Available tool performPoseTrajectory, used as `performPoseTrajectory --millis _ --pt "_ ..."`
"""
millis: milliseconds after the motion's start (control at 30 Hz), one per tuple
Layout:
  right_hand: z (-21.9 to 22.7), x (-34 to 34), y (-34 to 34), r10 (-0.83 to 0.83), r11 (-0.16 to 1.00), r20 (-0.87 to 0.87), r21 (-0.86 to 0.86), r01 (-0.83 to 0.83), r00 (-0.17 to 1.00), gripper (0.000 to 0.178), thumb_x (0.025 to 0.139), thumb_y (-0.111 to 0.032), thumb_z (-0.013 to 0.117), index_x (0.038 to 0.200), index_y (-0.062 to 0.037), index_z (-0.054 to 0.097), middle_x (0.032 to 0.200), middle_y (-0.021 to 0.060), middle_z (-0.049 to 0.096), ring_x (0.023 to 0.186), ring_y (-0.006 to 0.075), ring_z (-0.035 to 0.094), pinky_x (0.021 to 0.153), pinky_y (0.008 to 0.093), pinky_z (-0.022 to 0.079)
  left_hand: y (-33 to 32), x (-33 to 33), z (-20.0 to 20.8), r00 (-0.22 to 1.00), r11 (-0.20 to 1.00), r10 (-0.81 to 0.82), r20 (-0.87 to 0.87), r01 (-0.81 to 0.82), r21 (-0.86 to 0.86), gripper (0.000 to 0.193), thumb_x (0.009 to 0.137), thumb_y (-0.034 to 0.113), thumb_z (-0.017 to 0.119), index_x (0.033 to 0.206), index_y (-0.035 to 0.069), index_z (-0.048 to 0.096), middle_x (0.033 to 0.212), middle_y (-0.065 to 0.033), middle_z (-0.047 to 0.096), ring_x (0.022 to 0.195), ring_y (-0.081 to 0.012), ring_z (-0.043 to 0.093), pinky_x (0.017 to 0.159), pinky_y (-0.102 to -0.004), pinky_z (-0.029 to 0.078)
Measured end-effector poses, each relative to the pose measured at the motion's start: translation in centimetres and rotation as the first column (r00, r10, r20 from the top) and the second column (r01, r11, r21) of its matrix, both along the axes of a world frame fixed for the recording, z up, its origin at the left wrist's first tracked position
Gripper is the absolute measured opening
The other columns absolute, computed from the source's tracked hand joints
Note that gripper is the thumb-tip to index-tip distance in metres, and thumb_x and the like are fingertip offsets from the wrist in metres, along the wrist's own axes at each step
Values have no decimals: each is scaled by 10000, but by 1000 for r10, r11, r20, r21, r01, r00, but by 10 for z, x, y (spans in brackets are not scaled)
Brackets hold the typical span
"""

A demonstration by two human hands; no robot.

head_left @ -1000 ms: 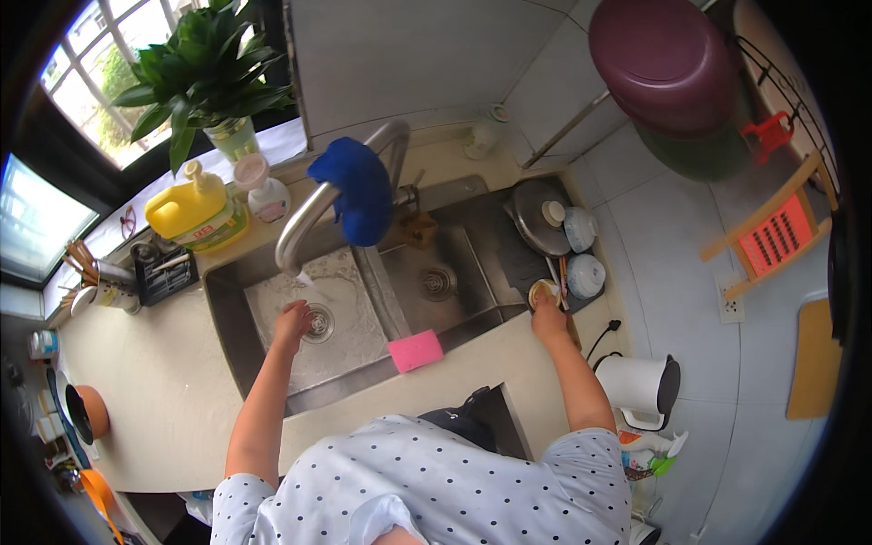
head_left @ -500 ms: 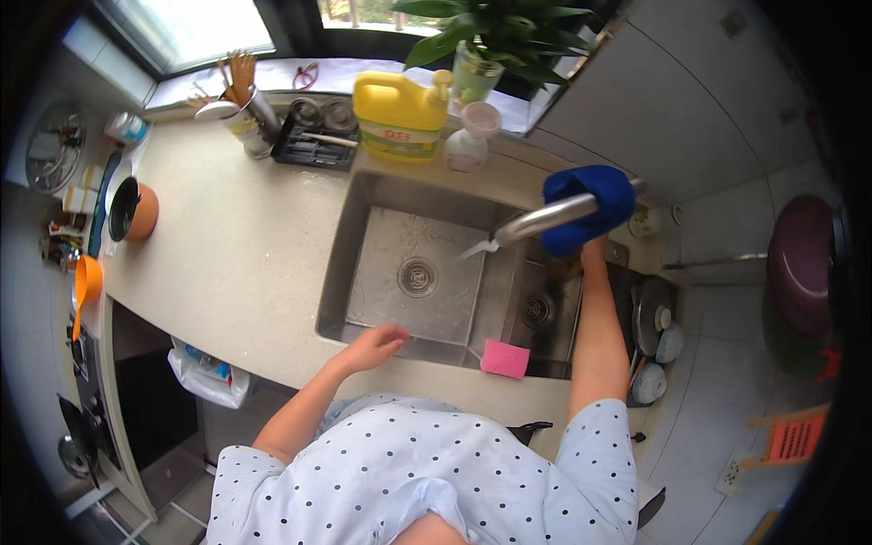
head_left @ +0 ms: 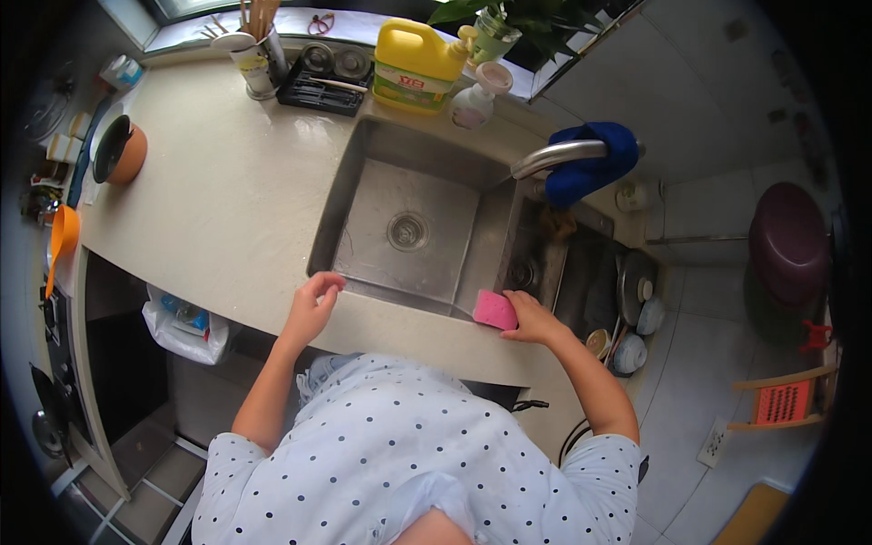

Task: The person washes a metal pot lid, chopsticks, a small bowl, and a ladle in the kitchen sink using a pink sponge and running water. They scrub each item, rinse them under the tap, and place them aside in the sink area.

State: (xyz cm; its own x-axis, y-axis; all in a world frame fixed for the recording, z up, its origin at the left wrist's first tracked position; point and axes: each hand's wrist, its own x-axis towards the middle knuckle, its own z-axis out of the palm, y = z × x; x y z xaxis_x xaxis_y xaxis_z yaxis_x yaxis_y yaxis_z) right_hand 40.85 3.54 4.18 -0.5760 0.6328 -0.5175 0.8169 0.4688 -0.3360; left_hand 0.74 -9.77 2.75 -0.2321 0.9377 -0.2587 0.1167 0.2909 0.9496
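My right hand (head_left: 536, 320) is closed on the right end of a pink sponge (head_left: 495, 310), at the front edge of the steel sink (head_left: 454, 304). Thumb and fingers lie on either side of it. Over the front left corner of the sink, my left hand (head_left: 312, 307) hangs with loosely bent fingers and holds nothing. The large basin (head_left: 372, 218) has a round drain (head_left: 408, 232) and a wet floor. A curved metal faucet (head_left: 556, 156) with a blue cloth (head_left: 604, 159) draped over it stands at the right. No water stream shows from its spout.
Behind the sink stand a yellow pump jug (head_left: 418, 68), a white soap bottle (head_left: 474, 104) and a black tray (head_left: 322, 94). An orange pot (head_left: 127, 153) sits at the left of the counter (head_left: 227, 182). Bowls (head_left: 629, 352) and a lid (head_left: 638, 286) stand at the right.
My right hand has come from behind the faucet to the pink sponge and taken hold of it. The water stream is gone. My left hand has shifted slightly left; the view has tilted.
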Motion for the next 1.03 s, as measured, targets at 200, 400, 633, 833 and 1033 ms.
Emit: performPoseTrajectory --millis 200,400,633,833,1033 --pt "104 -33 76 -410 791 -542 190 582 733 207 770 -160 616 919 -20 579 907 107 617 814 209 603 730 312 471 -54 6 13 983 1000 -14 -185 16 12 154 827 44 497 935 -26 583 913 -133 616 878 -221 592 794 -300 451" --pt "154 -42 155 -478 632 -838 -122 765 261 530 771 -155 672 1185 45 408 1054 132 562 966 165 540 825 268 431 -89 19 30 978 996 84 -192 -83 12 157 831 51 500 944 -10 590 925 -133 609 888 -213 588 729 -273 468" --pt "215 -94 82 -102 863 -960 44 503 259 307 820 -174 562 1085 -22 532 986 54 572 892 119 532 820 267 413 -150 19 56 940 961 278 -199 -274 44 139 810 9 507 915 -17 594 873 -99 601 769 -152 583 688 -243 464" --pt "209 -162 20 -641 763 -746 -593 -255 -182 335 875 -273 455 1142 -74 491 1120 122 561 1052 231 531 958 434 372 -141 4 72 936 952 277 -215 -238 191 125 795 -7 525 897 -1 597 895 -98 603 790 -173 585 706 -254 461" --pt "134 -288 -39 -778 569 -529 -822 25 339 432 898 -364 449 1236 -98 417 1185 104 527 1064 253 529 925 428 415 -152 -35 54 968 971 210 -137 -190 147 138 809 42 525 923 21 601 903 -127 607 840 -213 594 749 -281 457"
